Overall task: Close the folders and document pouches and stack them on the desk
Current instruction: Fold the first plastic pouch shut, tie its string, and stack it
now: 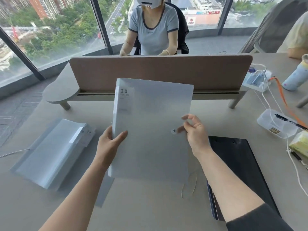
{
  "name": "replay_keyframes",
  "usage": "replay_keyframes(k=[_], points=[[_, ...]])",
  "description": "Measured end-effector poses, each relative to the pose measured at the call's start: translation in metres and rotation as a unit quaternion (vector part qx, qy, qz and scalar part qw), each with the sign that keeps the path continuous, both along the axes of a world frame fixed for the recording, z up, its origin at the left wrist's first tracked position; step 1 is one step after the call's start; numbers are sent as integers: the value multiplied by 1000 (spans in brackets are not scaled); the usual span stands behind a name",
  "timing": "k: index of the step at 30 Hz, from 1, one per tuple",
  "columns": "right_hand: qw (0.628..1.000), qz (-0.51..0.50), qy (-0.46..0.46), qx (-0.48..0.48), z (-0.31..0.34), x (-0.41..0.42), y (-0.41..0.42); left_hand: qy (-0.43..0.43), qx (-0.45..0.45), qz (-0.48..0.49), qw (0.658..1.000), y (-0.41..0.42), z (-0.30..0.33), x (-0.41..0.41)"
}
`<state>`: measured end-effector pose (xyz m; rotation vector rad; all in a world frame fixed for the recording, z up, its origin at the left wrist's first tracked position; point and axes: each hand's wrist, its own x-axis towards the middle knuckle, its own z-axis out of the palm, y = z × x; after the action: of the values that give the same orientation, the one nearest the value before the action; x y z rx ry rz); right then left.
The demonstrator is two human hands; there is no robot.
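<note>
I have my left hand (112,141) curled round the spine edge of a frosted translucent plastic document folder (153,124) marked "20", thumb on its front cover and fingers behind, holding it up off the pale grey counter (146,205) and tilted toward me. The folder is closed; I cannot tell what is inside through the cloudy cover. My right hand (194,130) sits at the folder's right edge with its fingers loosely curled just beside the small round metal button clasp (174,130); the fingertips are pinched close together, but I cannot make out whether they hold a string. A thin clear elastic loop (189,185) hangs below the folder's lower right corner.

To the left, a second frosted translucent folder (53,152), also marked "20", lies flat on the counter, well apart from the one I hold. To the right, a black clipboard-like folder (241,167) lies flat beneath my right forearm. Further right, a clear plastic box (276,124) stands with a black pen (290,121) resting across its top and a white cable running over it. Beside it lies a green tissue pack (300,145).
</note>
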<state>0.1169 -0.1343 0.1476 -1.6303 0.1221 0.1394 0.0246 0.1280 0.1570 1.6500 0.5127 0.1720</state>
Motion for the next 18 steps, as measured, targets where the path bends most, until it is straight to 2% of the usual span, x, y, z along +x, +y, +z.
replay_keyframes(k=[7,11,15,18], points=[[999,6,-28,28,16,-5,-1,-42,-85,-21,995,0,22,-6],[999,-16,-28,24,17,-9,-4,-39,-152,-31,987,-8,21,-11],[1000,-23,6,-7,7,-13,-9,-13,-186,-51,981,-16,12,-12],[998,-5,67,-19,-4,-17,-16,9,-198,-60,978,-16,1,-13]])
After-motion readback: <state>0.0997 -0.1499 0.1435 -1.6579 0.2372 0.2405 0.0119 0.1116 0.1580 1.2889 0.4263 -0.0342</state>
